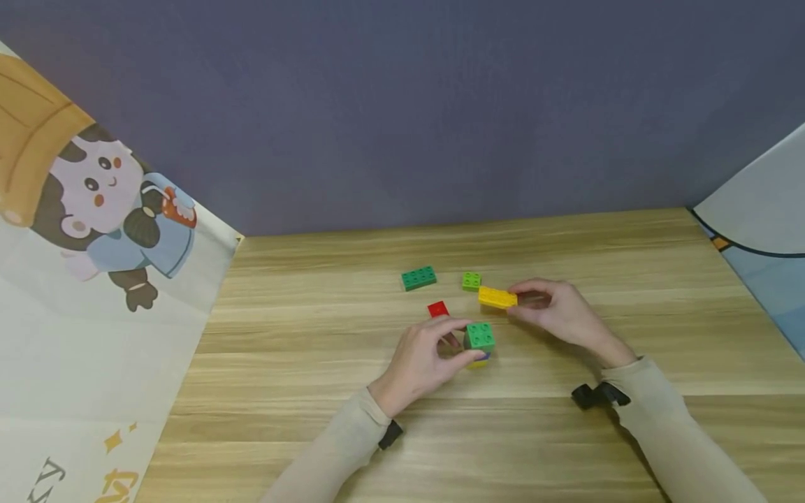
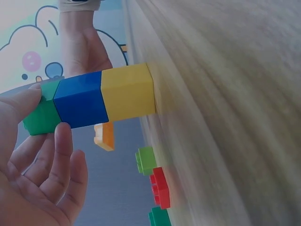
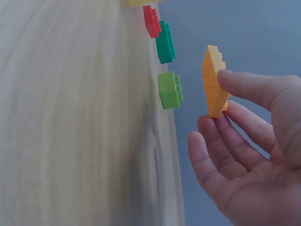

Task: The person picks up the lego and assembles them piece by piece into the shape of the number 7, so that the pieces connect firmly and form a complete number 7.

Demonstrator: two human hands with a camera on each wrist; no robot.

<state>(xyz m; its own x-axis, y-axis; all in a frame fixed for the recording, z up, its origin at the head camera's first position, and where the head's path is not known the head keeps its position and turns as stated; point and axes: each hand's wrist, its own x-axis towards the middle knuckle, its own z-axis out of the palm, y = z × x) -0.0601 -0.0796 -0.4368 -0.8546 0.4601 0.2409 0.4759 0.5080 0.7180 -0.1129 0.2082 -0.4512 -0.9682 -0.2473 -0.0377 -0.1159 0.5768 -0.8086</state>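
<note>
My left hand [image 1: 420, 358] grips the green top brick [image 1: 481, 336] of an upright stack between thumb and fingers. Below the green one, in the left wrist view, come a blue brick [image 2: 81, 100] and a yellow bottom brick [image 2: 128, 92] at the tabletop. Off to the right, my right hand [image 1: 562, 312] pinches one end of a long yellow-orange brick [image 1: 497, 297]. That brick is raised above the table with its studs up, as the right wrist view [image 3: 214, 84] also shows, and sits beyond the stack.
Loose bricks lie on the wooden table [image 1: 302, 363]: a dark green one [image 1: 418, 278], a light green one [image 1: 472, 281] and a red one [image 1: 437, 308], partly behind my left hand. A dark wall [image 1: 402, 126] rises along the table's far edge.
</note>
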